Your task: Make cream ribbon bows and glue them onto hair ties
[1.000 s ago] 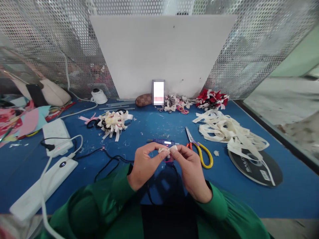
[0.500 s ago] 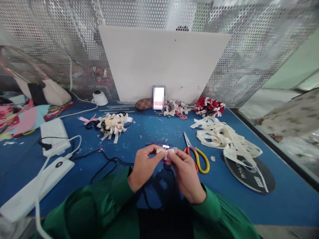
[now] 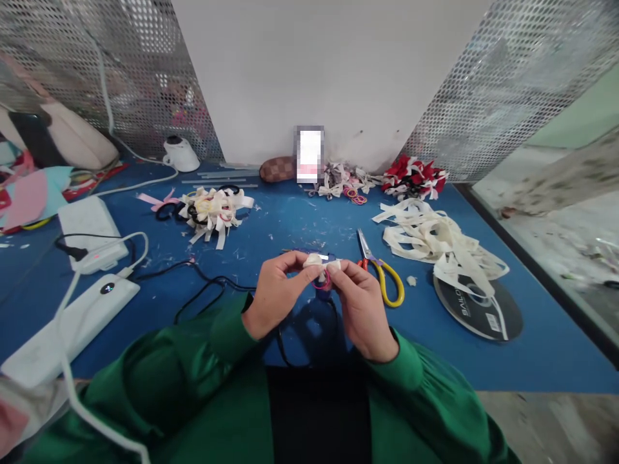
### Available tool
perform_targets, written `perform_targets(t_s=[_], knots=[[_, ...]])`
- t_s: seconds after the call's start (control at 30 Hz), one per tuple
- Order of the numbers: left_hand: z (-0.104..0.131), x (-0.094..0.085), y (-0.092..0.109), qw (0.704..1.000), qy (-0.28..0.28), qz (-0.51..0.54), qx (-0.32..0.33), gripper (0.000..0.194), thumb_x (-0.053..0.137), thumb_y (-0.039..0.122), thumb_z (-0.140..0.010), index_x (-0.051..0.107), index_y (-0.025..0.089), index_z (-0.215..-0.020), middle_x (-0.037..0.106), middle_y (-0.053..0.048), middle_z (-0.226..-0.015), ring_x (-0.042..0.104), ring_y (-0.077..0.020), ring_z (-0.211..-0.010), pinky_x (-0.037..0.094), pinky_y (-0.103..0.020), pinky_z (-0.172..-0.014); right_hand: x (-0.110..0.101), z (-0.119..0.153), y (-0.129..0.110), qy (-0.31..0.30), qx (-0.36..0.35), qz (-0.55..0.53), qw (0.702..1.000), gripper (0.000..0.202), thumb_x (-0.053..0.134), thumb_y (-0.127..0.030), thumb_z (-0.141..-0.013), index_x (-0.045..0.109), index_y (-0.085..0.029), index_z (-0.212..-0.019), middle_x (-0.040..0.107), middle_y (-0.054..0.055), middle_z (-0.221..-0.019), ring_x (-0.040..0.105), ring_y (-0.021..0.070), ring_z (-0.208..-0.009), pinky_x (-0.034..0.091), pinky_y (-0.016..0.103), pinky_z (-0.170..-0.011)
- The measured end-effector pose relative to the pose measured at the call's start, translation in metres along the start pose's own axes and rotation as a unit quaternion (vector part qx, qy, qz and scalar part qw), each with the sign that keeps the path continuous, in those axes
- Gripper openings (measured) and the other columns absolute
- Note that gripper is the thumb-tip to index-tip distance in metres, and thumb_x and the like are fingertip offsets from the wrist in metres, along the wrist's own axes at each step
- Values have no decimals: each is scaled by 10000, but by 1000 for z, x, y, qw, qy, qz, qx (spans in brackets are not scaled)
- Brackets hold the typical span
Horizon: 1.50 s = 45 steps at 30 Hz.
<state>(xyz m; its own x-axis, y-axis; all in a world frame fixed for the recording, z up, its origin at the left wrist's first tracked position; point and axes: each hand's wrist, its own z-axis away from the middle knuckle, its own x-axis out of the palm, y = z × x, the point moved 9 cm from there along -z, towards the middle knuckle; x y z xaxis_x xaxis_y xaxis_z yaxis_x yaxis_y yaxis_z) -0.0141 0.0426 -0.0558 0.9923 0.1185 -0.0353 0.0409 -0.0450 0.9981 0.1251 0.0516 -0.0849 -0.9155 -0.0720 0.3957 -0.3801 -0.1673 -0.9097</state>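
My left hand (image 3: pixel 280 290) pinches one side of a small cream ribbon bow (image 3: pixel 313 260) above the blue table. The bow's other side is between the thumb and fingers of my right hand (image 3: pixel 362 306). A pink elastic band (image 3: pixel 323 280) hangs at the middle of the bow, between my hands. Just behind my fingertips lies a dark blue tool (image 3: pixel 304 252) with a small lit part, mostly hidden. Scissors (image 3: pixel 391 283) with yellow and red handles rest to the right of my right hand.
Cream ribbon (image 3: pixel 425 238) lies loosely over a black reel (image 3: pixel 507 309) at the right. Cream bows (image 3: pixel 215 209), a power strip (image 3: pixel 72 328) and black cables are at the left. A phone (image 3: pixel 309 154), grey bows and red bows (image 3: pixel 416 175) line the back by a white board (image 3: pixel 333 71).
The view has tilted down, so the table's things appear higher. Both hands remain on the bow, and its cream loops and the pink band show more clearly between my fingers.
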Motion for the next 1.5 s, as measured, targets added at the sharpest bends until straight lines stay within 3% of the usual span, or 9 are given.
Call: perform_targets(t_s=[0.23,0.4,0.57,0.73,0.87,1.23,1.5], knots=[[0,0,6,1000,-5,-24,11,145,725,269,-796,665,165,-716,651,-8,-726,580,-142,-712,470,-253,-695,1,-1,3,-7,3,27,1000,234,771,-361,-792,657,-187,-684,610,-25,-642,525,116,-614,444,262,-643],[-1,2,-1,1000,-19,-2,-16,164,746,296,-789,691,162,-713,676,-16,-733,592,-144,-697,477,-257,-687,-1,-1,-5,-5,-23,49,999,189,739,-386,-825,706,-203,-860,675,-4,-759,582,131,-679,481,275,-684],[-1,5,-2,999,-35,21,-23,187,751,328,-808,711,162,-734,684,-18,-742,606,-142,-710,485,-262,-715,-4,-1,-12,5,-59,85,995,181,733,-347,-834,677,-199,-746,628,-21,-658,562,124,-645,465,271,-660],[-2,-4,-3,1000,11,5,-19,217,751,386,-814,733,173,-778,703,-18,-762,604,-140,-699,485,-258,-683,-4,0,-8,2,-40,78,996,180,748,-358,-829,691,-194,-780,639,-18,-688,553,117,-658,452,264,-661],[-1,-4,-1,1000,7,-12,-8,216,730,374,-834,737,178,-745,709,-19,-752,613,-149,-715,488,-270,-708,0,0,-5,-6,-21,72,997,216,823,-359,-748,698,-189,-792,642,-20,-693,537,116,-645,431,257,-620],[-1,6,-17,984,-20,153,-86,228,748,374,-831,737,165,-742,670,1,-724,560,-110,-673,448,-237,-679,-5,-1,-5,3,-12,43,999,193,826,-311,-734,697,-169,-753,632,-32,-629,519,92,-600,413,239,-618],[-1,3,-14,990,-5,119,-73,182,788,337,-789,748,168,-739,703,-8,-757,588,-119,-707,472,-238,-707,-2,-1,-6,-3,-16,59,998,196,821,-318,-740,700,-166,-765,630,-29,-648,519,95,-607,412,243,-607]])
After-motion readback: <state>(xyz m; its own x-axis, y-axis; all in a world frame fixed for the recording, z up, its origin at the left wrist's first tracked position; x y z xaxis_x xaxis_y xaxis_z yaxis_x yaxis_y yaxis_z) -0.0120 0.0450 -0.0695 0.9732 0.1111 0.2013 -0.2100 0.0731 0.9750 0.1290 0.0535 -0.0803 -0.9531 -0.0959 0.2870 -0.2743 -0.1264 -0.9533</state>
